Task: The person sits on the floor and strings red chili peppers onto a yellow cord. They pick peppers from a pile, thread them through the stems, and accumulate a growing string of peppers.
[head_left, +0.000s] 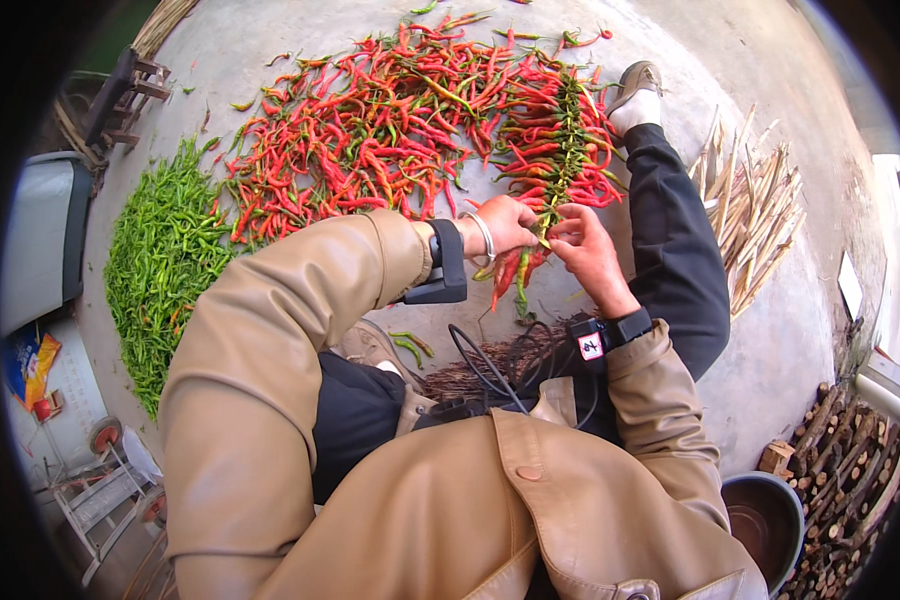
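Note:
A long string of red chili peppers (pixel 548 150), its green stems bound in a row down the middle, lies on the floor ahead of me. At its near end my left hand (pixel 507 223), with a white bangle on the wrist, pinches the stems. My right hand (pixel 587 252) meets it there from the right, thumb and forefinger closed on the same stem end. Just below my fingers hang a few red peppers (pixel 510 273) and a green one. Exactly what lies between the fingertips is partly hidden.
A wide heap of loose red peppers (pixel 355 140) spreads left of the string, with a pile of green peppers (pixel 160 265) beyond it. Split sticks (pixel 755 210) lie right of my leg. Stacked logs (pixel 850 480) and a round tub (pixel 767 520) stand at lower right.

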Action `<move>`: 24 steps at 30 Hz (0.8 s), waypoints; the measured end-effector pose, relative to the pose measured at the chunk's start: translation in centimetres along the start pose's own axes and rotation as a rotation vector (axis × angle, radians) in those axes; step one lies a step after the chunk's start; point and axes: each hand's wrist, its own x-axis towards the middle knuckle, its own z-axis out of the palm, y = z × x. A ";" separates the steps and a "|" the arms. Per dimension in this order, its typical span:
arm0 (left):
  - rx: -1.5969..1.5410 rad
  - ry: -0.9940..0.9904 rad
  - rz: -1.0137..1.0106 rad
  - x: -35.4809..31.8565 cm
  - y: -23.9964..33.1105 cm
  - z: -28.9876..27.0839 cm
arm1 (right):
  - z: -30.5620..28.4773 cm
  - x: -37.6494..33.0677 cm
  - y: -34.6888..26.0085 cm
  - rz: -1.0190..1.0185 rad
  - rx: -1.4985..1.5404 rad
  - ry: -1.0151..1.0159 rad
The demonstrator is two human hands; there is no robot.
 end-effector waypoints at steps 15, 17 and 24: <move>-0.518 -0.206 0.069 0.2 -1.2 0.9 | 0.1 1.6 4.8 0.214 1.537 0.036; -0.407 -0.206 0.160 0.6 -1.3 1.4 | -0.4 2.8 5.4 0.394 1.399 0.201; 0.145 -0.139 0.448 3.0 -1.4 0.5 | -3.5 7.0 7.4 0.488 0.996 0.415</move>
